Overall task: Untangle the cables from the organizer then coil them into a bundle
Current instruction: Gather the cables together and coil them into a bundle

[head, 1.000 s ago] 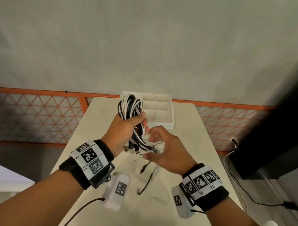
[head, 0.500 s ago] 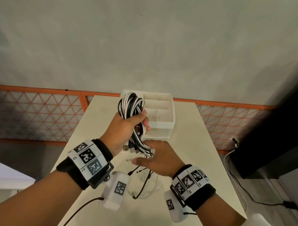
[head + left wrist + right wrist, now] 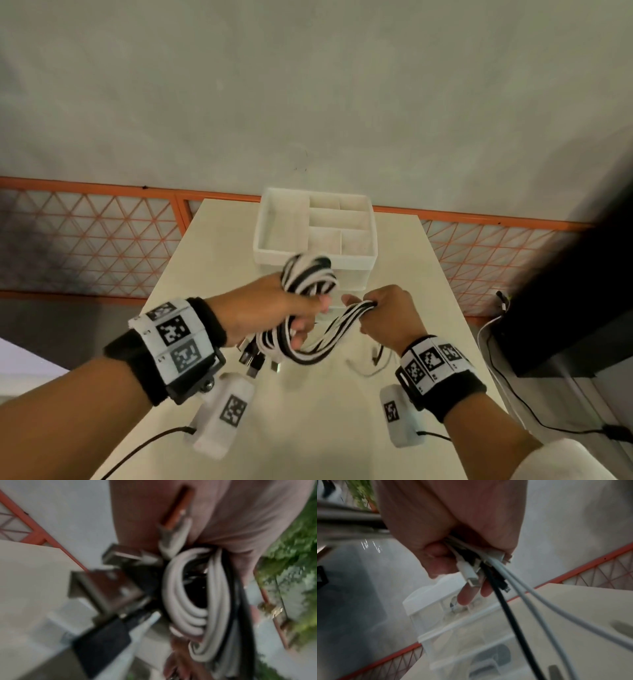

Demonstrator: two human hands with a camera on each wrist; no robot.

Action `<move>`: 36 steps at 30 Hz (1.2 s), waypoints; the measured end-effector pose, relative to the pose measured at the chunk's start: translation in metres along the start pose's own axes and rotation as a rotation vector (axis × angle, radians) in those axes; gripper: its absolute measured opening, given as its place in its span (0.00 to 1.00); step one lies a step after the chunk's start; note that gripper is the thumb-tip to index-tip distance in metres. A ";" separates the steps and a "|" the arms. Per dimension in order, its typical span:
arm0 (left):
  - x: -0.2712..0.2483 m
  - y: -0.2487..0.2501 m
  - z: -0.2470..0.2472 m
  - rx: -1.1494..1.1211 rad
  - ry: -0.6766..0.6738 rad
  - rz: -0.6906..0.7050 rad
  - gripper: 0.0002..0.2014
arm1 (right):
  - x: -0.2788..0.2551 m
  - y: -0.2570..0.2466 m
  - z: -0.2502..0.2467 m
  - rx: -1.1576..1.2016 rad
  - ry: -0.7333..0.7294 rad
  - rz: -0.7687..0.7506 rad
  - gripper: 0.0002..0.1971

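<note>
Left hand [image 3: 263,308] curled tight round coil of blk/wht cables [image 3: 308,277], plug ends dangling below (blurred in wrist view). Right hand [image 3: 387,311] pinching loose tails of same cables. All held above mid desk [image 3: 205,274], well clear of surface. Organizer [image 3: 274,226] at far edge, looks empty. Risk: tails slipping from pinch or coil springing loose if grip eases mid-wrap; plugs could snag too.

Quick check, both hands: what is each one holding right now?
Left hand: grips the coiled bundle of black and white cables.
Right hand: grips the loose ends of the same cables, plugs included.
</note>
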State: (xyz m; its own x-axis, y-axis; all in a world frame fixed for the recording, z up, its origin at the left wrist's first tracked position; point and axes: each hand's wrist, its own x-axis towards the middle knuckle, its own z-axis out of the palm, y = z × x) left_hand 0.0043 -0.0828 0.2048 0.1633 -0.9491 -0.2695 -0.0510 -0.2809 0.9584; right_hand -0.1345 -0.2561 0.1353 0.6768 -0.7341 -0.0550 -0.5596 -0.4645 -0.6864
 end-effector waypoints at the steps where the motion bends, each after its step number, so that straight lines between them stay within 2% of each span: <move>1: 0.002 -0.004 0.005 0.067 -0.009 -0.030 0.09 | 0.001 -0.002 -0.002 -0.015 0.012 -0.012 0.31; 3: 0.008 -0.011 0.016 0.164 0.015 -0.054 0.09 | 0.000 -0.010 -0.003 -0.099 0.024 0.022 0.29; 5: 0.014 -0.015 0.026 0.211 0.089 -0.068 0.07 | -0.001 -0.017 -0.003 -0.154 0.063 0.091 0.21; 9: 0.025 -0.022 0.042 0.211 0.267 -0.111 0.14 | -0.008 -0.033 -0.006 -0.105 0.138 0.129 0.04; 14: 0.036 -0.020 0.049 0.112 0.491 -0.108 0.12 | -0.015 -0.044 -0.015 0.032 0.165 0.022 0.12; 16: 0.039 -0.018 0.047 0.003 0.550 -0.101 0.09 | -0.019 -0.051 -0.016 0.047 0.148 -0.075 0.15; 18: 0.041 -0.016 0.041 -0.061 0.591 -0.084 0.08 | -0.023 -0.052 -0.016 0.085 0.108 -0.175 0.13; 21: 0.039 -0.010 0.029 -0.092 0.599 -0.041 0.09 | -0.026 -0.044 -0.020 0.285 0.024 -0.265 0.05; 23: 0.036 -0.006 0.021 -0.129 0.582 -0.040 0.13 | -0.027 -0.038 -0.020 0.379 0.013 -0.290 0.06; 27: 0.030 0.000 0.025 -0.260 0.467 -0.035 0.19 | -0.031 -0.042 -0.006 0.345 0.176 -0.475 0.12; 30: 0.027 0.007 0.033 -0.210 0.394 0.018 0.27 | -0.033 -0.049 0.013 0.266 0.290 -0.554 0.14; 32: 0.027 0.010 0.035 -0.233 0.393 0.042 0.26 | -0.037 -0.050 0.029 0.190 0.289 -0.576 0.19; 36: 0.027 0.011 0.034 -0.371 0.435 0.045 0.16 | -0.044 -0.044 0.038 0.049 0.206 -0.581 0.23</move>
State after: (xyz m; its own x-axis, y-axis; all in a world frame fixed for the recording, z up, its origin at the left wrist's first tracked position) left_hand -0.0255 -0.1161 0.2048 0.5631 -0.7910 -0.2391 0.2693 -0.0979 0.9581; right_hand -0.1213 -0.1849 0.1405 0.7553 -0.4505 0.4760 -0.1011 -0.7976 -0.5946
